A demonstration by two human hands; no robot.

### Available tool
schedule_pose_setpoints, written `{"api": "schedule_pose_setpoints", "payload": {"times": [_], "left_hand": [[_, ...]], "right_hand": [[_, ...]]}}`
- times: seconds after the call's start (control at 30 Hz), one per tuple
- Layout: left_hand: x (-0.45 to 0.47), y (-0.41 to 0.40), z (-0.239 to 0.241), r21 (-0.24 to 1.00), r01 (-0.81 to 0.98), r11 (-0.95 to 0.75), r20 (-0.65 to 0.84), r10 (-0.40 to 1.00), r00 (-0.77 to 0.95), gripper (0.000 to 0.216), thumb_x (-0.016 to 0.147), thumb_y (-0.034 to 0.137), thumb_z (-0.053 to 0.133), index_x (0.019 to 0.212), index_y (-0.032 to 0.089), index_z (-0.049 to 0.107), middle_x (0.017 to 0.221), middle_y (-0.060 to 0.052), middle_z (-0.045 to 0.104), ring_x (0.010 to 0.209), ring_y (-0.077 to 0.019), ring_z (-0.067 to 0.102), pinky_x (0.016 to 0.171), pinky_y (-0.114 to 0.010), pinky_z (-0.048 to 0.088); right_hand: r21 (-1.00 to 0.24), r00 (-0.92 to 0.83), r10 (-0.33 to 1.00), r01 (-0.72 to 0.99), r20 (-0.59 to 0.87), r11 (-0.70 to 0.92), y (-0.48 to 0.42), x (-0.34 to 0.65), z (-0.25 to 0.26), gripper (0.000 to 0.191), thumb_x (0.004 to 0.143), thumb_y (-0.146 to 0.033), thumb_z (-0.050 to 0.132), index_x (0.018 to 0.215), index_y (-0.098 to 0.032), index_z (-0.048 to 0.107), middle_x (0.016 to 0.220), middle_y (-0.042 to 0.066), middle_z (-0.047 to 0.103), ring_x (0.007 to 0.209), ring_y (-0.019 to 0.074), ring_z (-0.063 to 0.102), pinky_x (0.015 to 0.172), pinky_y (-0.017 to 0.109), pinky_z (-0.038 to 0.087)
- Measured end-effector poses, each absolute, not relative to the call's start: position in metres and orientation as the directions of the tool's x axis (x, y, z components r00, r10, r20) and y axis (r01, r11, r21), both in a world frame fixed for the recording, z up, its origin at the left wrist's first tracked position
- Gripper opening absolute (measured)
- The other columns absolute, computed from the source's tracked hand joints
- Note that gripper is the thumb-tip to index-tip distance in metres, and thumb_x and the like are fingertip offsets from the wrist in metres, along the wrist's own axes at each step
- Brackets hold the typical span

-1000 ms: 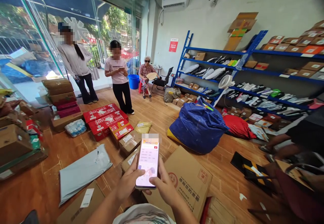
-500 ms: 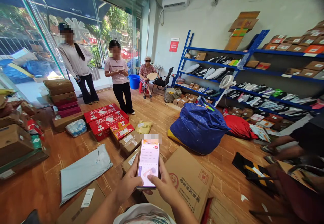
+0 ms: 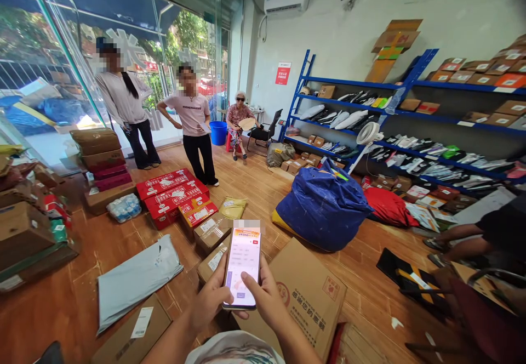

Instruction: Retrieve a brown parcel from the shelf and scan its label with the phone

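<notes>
A smartphone (image 3: 243, 260) with a lit white and orange screen is held upright between both hands, low in the middle of the view. My left hand (image 3: 211, 296) grips its left edge, thumb resting on the lower left of the glass. On the other side my right hand (image 3: 263, 293) wraps the right edge, its thumb lying over the screen. Fingers behind the phone are mostly hidden. Below and right of the hands lies a large flat cardboard box (image 3: 306, 298) with printed characters. Smaller cardboard boxes (image 3: 211, 232) lie just beyond the phone.
Red boxes (image 3: 172, 194), a grey mailing bag (image 3: 137, 276) and a stuffed blue sack (image 3: 322, 205) lie on the wooden floor. Blue shelves (image 3: 349, 101) with parcels line the right wall. Two people stand at the left, one sits farther back, and another person's legs show at right.
My right thumb has moved slightly up the screen, and the page shown has shifted. The standing person in pink has lowered one hand and put the other at the hip.
</notes>
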State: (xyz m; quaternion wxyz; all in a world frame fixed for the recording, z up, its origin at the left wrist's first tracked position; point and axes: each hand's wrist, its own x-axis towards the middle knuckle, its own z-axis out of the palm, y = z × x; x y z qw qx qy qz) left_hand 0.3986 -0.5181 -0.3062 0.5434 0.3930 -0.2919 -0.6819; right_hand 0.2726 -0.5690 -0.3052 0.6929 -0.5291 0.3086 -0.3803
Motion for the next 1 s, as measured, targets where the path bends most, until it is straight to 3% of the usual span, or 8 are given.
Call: {"api": "schedule_pose_setpoints", "payload": {"times": [0.1,0.27,0.47,0.73,1.0], "left_hand": [[0.398,-0.519,-0.306,0.817,0.52,-0.248,-0.234,-0.968,-0.095,0.107,0.048,0.009,0.049,0.139,0.027,-0.005,0.125,-0.012,0.051,0.077,-0.0202,0.059,0.052,-0.03,0.056],[0.399,-0.519,-0.309,0.791,0.57,-0.222,-0.184,-0.975,-0.125,0.107,0.049,0.008,0.047,0.138,0.028,-0.008,0.123,-0.012,0.053,0.081,-0.0215,0.06,0.053,-0.03,0.057],[0.4,-0.519,-0.309,0.763,0.61,-0.216,-0.17,-0.976,-0.133,0.109,0.05,0.006,0.048,0.138,0.036,-0.01,0.126,-0.01,0.052,0.09,-0.0252,0.059,0.051,-0.031,0.058],[0.4,-0.519,-0.311,0.812,0.548,-0.202,-0.158,-0.979,-0.127,0.104,0.051,0.006,0.05,0.14,0.03,0.001,0.122,-0.011,0.054,0.081,-0.0219,0.059,0.052,-0.03,0.057],[0.4,-0.521,-0.31,0.823,0.518,-0.235,-0.21,-0.972,-0.109,0.105,0.05,0.007,0.048,0.14,0.028,-0.003,0.126,-0.013,0.051,0.084,-0.024,0.06,0.051,-0.03,0.056]], "right_hand": [[-0.971,0.522,-0.853,0.195,-0.019,0.141,-0.569,0.273,-0.308,0.05,0.07,-0.039,0.063,0.115,-0.022,0.047,0.099,0.006,0.062,0.08,0.0193,0.057,0.07,0.033,0.046],[-0.96,0.587,-0.809,0.236,0.018,0.15,-0.572,0.268,-0.312,0.063,0.058,-0.018,0.063,0.118,-0.023,0.045,0.1,0.003,0.063,0.083,0.0204,0.058,0.07,0.032,0.047],[-0.949,0.578,-0.816,0.254,-0.005,0.186,-0.575,0.261,-0.296,0.042,0.068,-0.027,0.047,0.11,-0.022,0.054,0.106,0.002,0.064,0.1,0.0228,0.055,0.084,0.034,0.043],[-0.952,0.563,-0.827,0.244,-0.017,0.186,-0.574,0.265,-0.302,0.046,0.065,-0.029,0.049,0.11,-0.021,0.053,0.1,0.002,0.064,0.093,0.0222,0.056,0.08,0.034,0.043],[-0.953,0.544,-0.839,0.26,0.014,0.153,-0.571,0.268,-0.306,0.048,0.069,-0.035,0.062,0.113,-0.022,0.049,0.102,0.004,0.064,0.086,0.0206,0.058,0.073,0.032,0.046]]}}
